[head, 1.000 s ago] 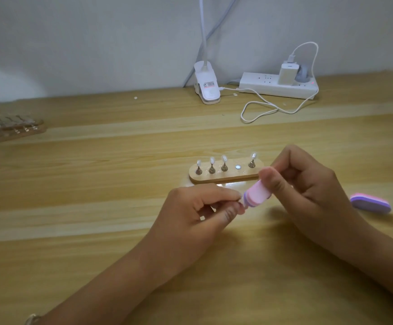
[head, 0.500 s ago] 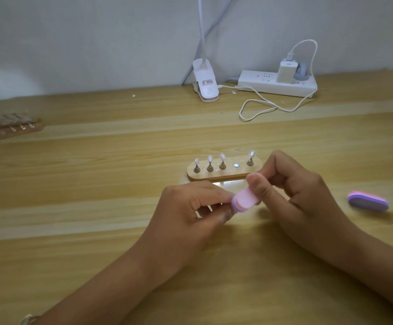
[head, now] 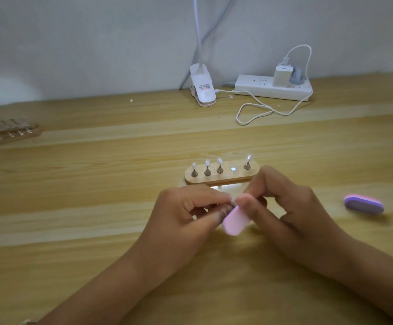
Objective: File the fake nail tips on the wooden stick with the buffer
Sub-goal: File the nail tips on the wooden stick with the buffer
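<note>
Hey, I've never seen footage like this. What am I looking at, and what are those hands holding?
No machine here: a person wears a camera on the head, looking down at their own hands. The right hand grips a pink buffer; the left hand pinches a small piece, mostly hidden. Behind them on the wooden table sits a wooden stand with four nail tips on pegs and one empty socket. A second buffer lies right; a clip lamp and power strip stand by the wall.
</note>
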`<state>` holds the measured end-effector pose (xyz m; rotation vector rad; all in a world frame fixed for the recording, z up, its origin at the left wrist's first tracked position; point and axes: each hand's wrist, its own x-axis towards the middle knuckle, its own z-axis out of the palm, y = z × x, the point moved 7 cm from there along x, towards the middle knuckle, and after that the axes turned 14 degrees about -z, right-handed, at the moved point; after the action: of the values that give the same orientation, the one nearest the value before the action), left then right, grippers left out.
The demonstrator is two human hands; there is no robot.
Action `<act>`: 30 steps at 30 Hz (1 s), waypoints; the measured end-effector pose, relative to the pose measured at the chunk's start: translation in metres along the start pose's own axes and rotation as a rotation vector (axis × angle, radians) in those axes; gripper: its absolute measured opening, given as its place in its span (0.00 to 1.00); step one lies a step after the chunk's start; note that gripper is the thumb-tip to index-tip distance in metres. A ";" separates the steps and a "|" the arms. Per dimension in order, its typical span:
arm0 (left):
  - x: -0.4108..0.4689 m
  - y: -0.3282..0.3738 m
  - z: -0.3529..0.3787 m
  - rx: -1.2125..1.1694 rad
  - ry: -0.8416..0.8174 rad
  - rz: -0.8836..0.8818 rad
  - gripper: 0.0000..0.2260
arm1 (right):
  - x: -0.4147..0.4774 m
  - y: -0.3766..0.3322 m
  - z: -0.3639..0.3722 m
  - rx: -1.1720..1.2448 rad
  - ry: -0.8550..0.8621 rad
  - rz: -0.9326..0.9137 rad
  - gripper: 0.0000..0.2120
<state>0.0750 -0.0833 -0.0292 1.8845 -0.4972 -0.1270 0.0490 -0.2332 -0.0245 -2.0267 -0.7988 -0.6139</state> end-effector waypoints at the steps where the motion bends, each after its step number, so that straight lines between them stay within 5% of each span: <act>1: 0.000 0.000 -0.001 -0.014 -0.002 -0.008 0.06 | 0.000 0.002 -0.002 -0.004 0.000 0.002 0.13; 14: 0.001 -0.010 0.001 -0.209 -0.067 -0.155 0.05 | 0.006 0.023 -0.033 0.014 0.142 0.156 0.12; 18: 0.002 -0.016 -0.003 -0.232 -0.021 -0.212 0.05 | 0.003 0.033 -0.034 0.010 0.050 0.244 0.12; 21: 0.002 -0.015 -0.004 -0.250 -0.014 -0.207 0.04 | 0.003 0.029 -0.027 -0.120 -0.109 0.125 0.05; 25: 0.005 -0.015 -0.002 -0.270 -0.019 -0.220 0.03 | 0.005 0.012 -0.027 -0.320 -0.143 -0.056 0.08; 30: 0.003 -0.012 0.004 -0.264 -0.085 -0.199 0.08 | 0.006 -0.004 -0.010 -0.196 -0.207 -0.061 0.16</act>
<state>0.0802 -0.0842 -0.0414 1.6703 -0.3314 -0.3875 0.0488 -0.2380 -0.0136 -2.2796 -0.9570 -0.5397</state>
